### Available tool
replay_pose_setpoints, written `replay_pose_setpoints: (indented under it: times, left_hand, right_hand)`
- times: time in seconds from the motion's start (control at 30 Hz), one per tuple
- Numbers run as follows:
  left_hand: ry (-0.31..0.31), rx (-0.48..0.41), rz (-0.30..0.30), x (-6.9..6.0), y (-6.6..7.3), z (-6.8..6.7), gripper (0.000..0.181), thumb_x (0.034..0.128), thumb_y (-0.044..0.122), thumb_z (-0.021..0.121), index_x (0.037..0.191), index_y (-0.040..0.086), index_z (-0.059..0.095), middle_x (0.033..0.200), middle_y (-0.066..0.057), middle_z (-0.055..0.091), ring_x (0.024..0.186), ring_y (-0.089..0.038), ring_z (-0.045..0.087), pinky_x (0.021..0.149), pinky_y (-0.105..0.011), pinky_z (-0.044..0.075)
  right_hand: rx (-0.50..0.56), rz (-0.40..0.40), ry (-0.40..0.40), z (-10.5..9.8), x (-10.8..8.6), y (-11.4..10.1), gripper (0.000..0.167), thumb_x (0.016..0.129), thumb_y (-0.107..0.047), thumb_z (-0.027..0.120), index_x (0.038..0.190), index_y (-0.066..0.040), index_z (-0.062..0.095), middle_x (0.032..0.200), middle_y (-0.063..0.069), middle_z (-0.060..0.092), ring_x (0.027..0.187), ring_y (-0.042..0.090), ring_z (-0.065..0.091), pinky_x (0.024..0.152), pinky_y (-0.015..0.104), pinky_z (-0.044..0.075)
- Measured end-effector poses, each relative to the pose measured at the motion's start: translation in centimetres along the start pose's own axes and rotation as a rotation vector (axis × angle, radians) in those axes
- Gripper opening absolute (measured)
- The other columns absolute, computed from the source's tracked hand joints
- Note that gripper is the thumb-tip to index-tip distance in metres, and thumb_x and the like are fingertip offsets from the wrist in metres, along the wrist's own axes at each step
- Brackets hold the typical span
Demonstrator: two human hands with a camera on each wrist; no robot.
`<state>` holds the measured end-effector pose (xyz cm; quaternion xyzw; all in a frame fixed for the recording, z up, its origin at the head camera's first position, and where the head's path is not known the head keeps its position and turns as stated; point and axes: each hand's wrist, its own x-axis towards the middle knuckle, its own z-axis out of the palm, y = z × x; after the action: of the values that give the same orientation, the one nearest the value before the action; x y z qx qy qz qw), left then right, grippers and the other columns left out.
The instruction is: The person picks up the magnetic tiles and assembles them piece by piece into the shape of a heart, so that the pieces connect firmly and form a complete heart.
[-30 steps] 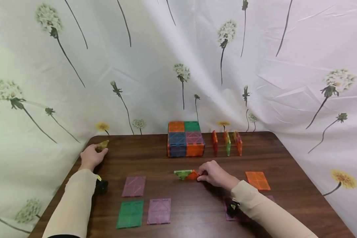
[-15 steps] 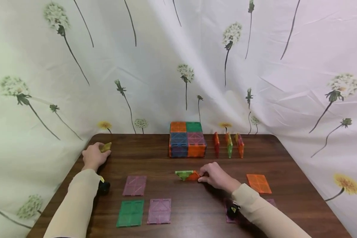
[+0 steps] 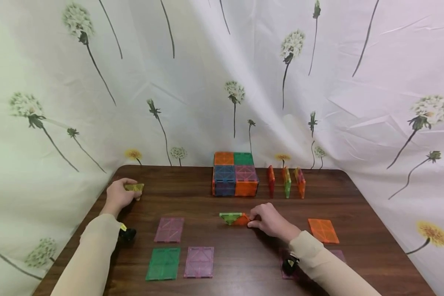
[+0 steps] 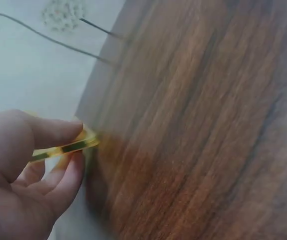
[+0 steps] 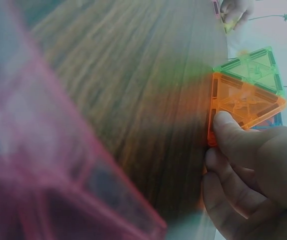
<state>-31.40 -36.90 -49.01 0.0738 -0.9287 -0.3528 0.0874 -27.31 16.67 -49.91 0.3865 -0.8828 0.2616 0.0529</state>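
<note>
In the head view my left hand (image 3: 120,195) is near the table's far left corner and pinches a small yellow translucent magnetic tile (image 3: 135,188) between thumb and fingers. The left wrist view shows that tile (image 4: 73,146) edge-on. Nearer the table's middle, my right hand (image 3: 270,221) pinches an orange triangular magnetic tile (image 3: 240,220) by one corner. Standing on edge beside it, a green triangular magnetic tile (image 3: 228,217) touches the orange one. The right wrist view shows both triangles, the orange tile (image 5: 243,97) overlapping part of the green tile (image 5: 257,69).
A block of square tiles (image 3: 235,181) stands at the back, with several upright tiles (image 3: 287,183) right of it. Purple (image 3: 169,229) and green (image 3: 163,263) squares lie front left; an orange square (image 3: 323,230) lies right. Under the right forearm, a purple tile (image 3: 337,254) is partly hidden.
The left hand has come slightly right and toward me with the yellow tile, which has turned. The right hand and the two triangles stay put; the head view has shifted a little.
</note>
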Motion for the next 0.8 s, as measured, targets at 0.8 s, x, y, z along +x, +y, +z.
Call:
replay_pose_setpoints:
  times: [0.8]
  left_hand:
    - [-0.146, -0.203, 0.543, -7.4, 13.8, 5.2, 0.014, 0.0960, 0.012, 0.078, 0.110, 0.010, 0.077, 0.106, -0.005, 0.074, 0.095, -0.021, 0.069, 0.083, -0.045, 0.059]
  right_hand:
    - [0.021, 0.063, -0.007, -0.2, -0.3, -0.3, 0.018, 0.088, -0.016, 0.087, 0.074, -0.021, 0.076, 0.073, -0.012, 0.071, 0.067, 0.000, 0.063, 0.064, 0.024, 0.054]
